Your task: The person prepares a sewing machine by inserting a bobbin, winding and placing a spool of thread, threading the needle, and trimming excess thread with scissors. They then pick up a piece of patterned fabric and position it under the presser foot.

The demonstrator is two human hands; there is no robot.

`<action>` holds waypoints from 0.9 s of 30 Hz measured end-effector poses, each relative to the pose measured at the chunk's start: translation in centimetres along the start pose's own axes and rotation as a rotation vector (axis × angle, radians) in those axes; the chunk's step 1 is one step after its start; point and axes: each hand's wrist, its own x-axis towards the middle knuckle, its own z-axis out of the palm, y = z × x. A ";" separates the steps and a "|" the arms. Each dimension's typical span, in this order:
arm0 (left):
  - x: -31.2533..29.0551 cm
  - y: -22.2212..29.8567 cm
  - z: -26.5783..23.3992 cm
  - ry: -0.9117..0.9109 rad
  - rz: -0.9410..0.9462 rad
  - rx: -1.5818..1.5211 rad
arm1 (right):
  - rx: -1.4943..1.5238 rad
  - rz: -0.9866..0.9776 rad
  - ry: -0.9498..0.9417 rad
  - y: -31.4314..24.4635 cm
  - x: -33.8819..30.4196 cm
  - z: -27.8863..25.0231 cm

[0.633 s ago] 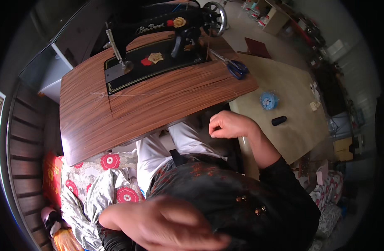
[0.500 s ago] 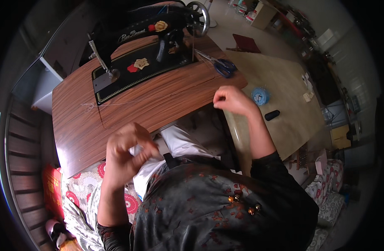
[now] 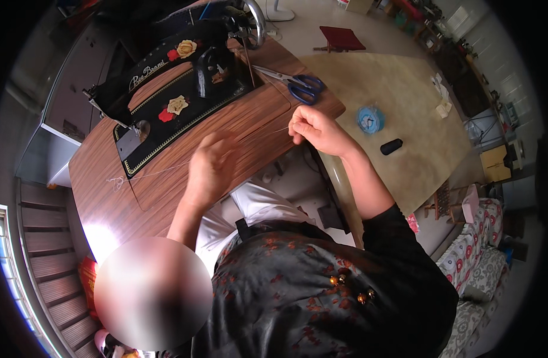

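Note:
My right hand (image 3: 316,130) is above the right front edge of the wooden sewing table (image 3: 250,158), its fingertips pinched on a thin white thread (image 3: 160,172). The thread stretches leftward past my left hand to a small loose tangle on the tabletop. Over the table's front edge, my left hand (image 3: 209,167) is raised beside the thread; motion smears its fingers, and whether they grip it is unclear. Behind both hands stands a black sewing machine (image 3: 205,77) with rose decorations. Scissors with dark blue handles (image 3: 306,90) lie partly open just beyond my right hand.
To the right, a beige table (image 3: 417,113) carries a round blue container (image 3: 370,120) and a small black oval object (image 3: 391,147). A dark red folding stool (image 3: 342,38) stands on the floor beyond. A patterned sofa (image 3: 480,250) is at the far right.
My left hand has moved up and right, from near my lap to over the table's front edge. My right hand has shifted slightly left, and the whole view has turned a little.

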 end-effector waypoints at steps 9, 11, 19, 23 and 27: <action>4.2 0.8 -1.7 -0.459 -0.350 -0.513 | 0.413 -0.045 0.334 0.6 -1.9 -1.1; 4.1 0.4 -5.4 -0.378 -0.299 -0.368 | 0.336 -0.076 0.447 3.6 -2.7 -2.9; -0.8 -2.4 -23.3 0.050 -0.575 -0.072 | 0.211 -0.093 0.457 5.4 -1.5 -5.6; -1.8 -1.7 -28.1 0.117 -0.643 -0.012 | 0.042 0.030 0.438 6.5 -0.6 -8.0; -1.4 0.9 -28.0 0.093 -0.617 0.100 | -1.053 -0.358 0.494 -2.7 0.3 -3.6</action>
